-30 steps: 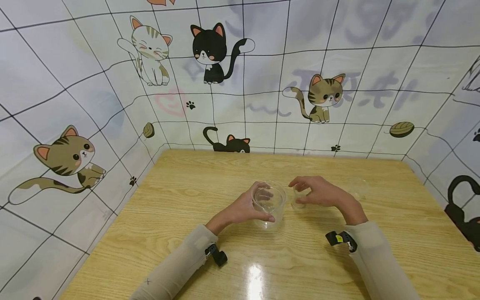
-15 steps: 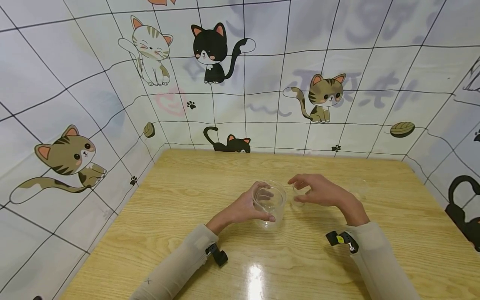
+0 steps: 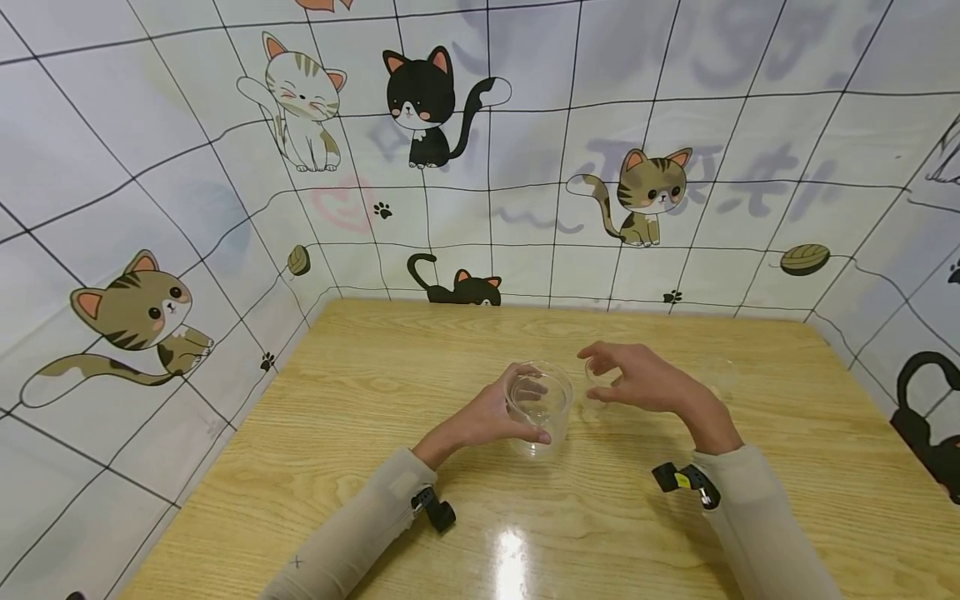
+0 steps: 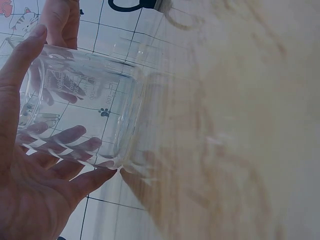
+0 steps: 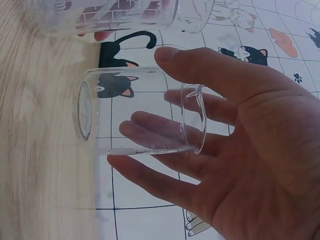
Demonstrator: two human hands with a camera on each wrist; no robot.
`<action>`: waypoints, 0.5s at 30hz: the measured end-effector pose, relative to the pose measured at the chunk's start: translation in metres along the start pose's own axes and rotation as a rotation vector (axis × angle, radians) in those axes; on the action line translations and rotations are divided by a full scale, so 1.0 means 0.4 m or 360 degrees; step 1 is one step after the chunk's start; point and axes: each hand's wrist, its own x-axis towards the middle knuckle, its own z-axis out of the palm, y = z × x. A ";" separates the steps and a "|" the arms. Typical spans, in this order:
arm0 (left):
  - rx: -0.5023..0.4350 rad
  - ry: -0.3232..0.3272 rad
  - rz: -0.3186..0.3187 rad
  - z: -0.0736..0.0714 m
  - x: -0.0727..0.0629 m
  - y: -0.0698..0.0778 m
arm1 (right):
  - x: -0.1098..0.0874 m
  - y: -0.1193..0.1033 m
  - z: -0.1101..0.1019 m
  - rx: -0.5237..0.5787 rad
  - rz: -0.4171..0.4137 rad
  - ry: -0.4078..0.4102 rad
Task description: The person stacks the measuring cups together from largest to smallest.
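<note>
From the lower left of the head view, the left sleeve (image 3: 352,529) slants up toward the centre, where the left hand (image 3: 498,411) wraps the large glass beaker (image 3: 543,407), thumb across the near side and fingers round the far side. That beaker sits just right of the frame's middle, its long axis upright and its mouth facing up; in the left wrist view (where the scene lies turned on its side) the rim is at the left and the base toward the tabletop (image 3: 600,533) at the right.

A narrow gap parts it from the small glass beaker (image 5: 142,102) to its right. This one is also upright, its lipped rim at the right of the right wrist view and its base at the left; whether the base touches the wood cannot be told. The right hand (image 3: 645,382) is clamped round it, thumb on one side and fingers on the other, while the right sleeve (image 3: 757,517) drops to the lower right.

Beyond both hands, a strip of wood reaches the table's far edge, against the cat-print wall covering (image 3: 525,233). Behind the right wrist lies a faint clear object (image 3: 718,377), too indistinct to name.
</note>
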 end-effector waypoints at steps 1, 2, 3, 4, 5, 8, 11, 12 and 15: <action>0.0001 0.0000 0.0001 0.000 0.000 0.000 | -0.001 -0.001 0.000 -0.0009 0.0002 0.0010; 0.0004 0.0000 0.0001 0.000 0.000 0.000 | -0.001 -0.002 -0.001 -0.0017 0.0006 0.0018; 0.0006 0.0000 0.0002 0.000 0.000 0.000 | -0.001 -0.003 -0.001 -0.0022 0.0011 0.0026; 0.0006 -0.0001 0.0004 0.000 0.000 0.000 | -0.002 -0.004 -0.001 -0.0029 0.0017 0.0034; 0.0008 -0.0001 0.0007 0.000 -0.001 0.001 | -0.002 -0.006 -0.002 -0.0030 0.0021 0.0041; 0.0006 -0.0004 0.0013 0.000 -0.002 0.001 | -0.003 -0.012 -0.004 -0.0012 0.0035 0.0054; 0.0004 -0.0007 0.0020 -0.001 -0.001 0.000 | -0.005 -0.020 -0.008 0.0036 0.0040 0.0066; 0.0004 -0.0007 0.0020 0.000 -0.001 0.000 | -0.007 -0.023 -0.009 0.0053 0.0039 0.0070; 0.0007 -0.0007 0.0020 -0.001 -0.001 -0.001 | -0.011 -0.034 -0.014 0.0102 0.0023 0.0094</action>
